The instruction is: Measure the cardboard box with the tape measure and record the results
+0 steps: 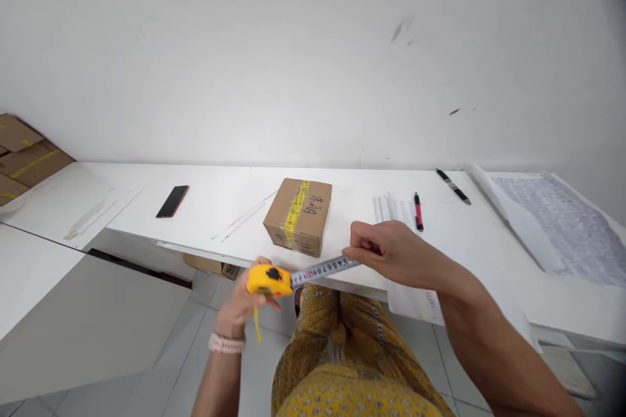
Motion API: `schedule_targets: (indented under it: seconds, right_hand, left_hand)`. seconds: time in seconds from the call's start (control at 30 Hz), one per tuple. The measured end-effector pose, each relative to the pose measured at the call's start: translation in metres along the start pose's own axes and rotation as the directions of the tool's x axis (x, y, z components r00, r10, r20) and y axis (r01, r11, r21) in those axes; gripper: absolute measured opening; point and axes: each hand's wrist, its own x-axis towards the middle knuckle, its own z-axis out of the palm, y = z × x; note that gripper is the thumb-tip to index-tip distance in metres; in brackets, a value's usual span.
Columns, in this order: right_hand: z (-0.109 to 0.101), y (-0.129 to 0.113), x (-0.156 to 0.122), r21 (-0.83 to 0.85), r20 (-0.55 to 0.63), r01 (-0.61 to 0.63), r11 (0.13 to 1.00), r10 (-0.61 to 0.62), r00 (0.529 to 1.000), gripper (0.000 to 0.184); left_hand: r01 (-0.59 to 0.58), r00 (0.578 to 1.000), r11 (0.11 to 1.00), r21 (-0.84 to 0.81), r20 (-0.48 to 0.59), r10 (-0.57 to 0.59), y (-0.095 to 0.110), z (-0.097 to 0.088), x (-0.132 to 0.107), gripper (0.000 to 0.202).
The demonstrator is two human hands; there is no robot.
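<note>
My left hand [247, 293] is wrapped round the yellow case of a tape measure [268, 280], just off the table's front edge. A short length of the numbered blade [323, 268] is drawn out to the right. Its far end disappears into the pinched fingers of my right hand [374, 247]. Right behind the blade a taped cardboard box [299, 215] rests on the white table, with yellow tape and handwriting on top. The blade appears in front of the box; I cannot tell whether they touch.
A phone [173, 201] lies left of the box. To the right are printed papers [403, 208], a red pen [418, 212], a black pen [453, 186] and a large written sheet [562, 221]. Cartons [34, 156] are stacked far left. A wall [293, 58] closes off the back.
</note>
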Motion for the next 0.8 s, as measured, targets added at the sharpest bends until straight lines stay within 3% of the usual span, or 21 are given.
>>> schedule_targets:
  seconds: [0.1,0.2,0.3,0.4,0.5,0.63,0.73,0.8]
  right_hand:
    - [-0.006,-0.005,0.002,-0.123,0.189,0.092,0.988,-0.067,0.980,0.027]
    - [-0.001,-0.006,0.010,-0.174,0.320,0.162,0.971,-0.100,0.942,0.026]
    - [0.002,-0.009,0.017,-0.178,0.397,0.241,0.954,-0.154,0.905,0.025]
    - [0.000,-0.017,0.020,-0.167,0.469,0.302,0.939,-0.194,0.862,0.025]
    - [-0.003,-0.023,0.019,-0.172,0.487,0.317,0.933,-0.200,0.851,0.026]
    - [-0.004,-0.015,0.025,-0.079,0.414,0.249,0.965,-0.195,0.889,0.027]
    - [0.012,0.010,0.039,0.027,0.116,0.206,0.978,-0.208,0.971,0.035]
    - [0.033,0.031,0.049,-0.075,-0.103,0.222,0.972,-0.229,0.968,0.056]
  left_hand:
    - [0.099,0.995,0.971,-0.217,0.034,-0.094,-0.059,0.027,-0.025,0.072]
    - [0.154,0.986,0.892,-0.425,0.009,-0.166,-0.093,0.044,-0.037,0.072]
    - [0.219,0.973,0.838,-0.499,0.053,-0.223,-0.099,0.046,-0.038,0.069]
    - [0.297,0.954,0.801,-0.520,0.189,-0.231,-0.091,0.039,-0.035,0.063]
    - [0.337,0.935,0.819,-0.465,0.268,-0.232,-0.081,0.037,-0.031,0.060]
    - [0.312,0.943,0.870,-0.382,0.233,-0.236,-0.069,0.042,-0.028,0.055]
    - [0.137,0.988,0.902,-0.410,0.127,-0.092,-0.060,0.039,-0.030,0.055]
    - [-0.032,0.999,0.907,-0.420,0.004,0.037,-0.052,0.032,-0.033,0.057]
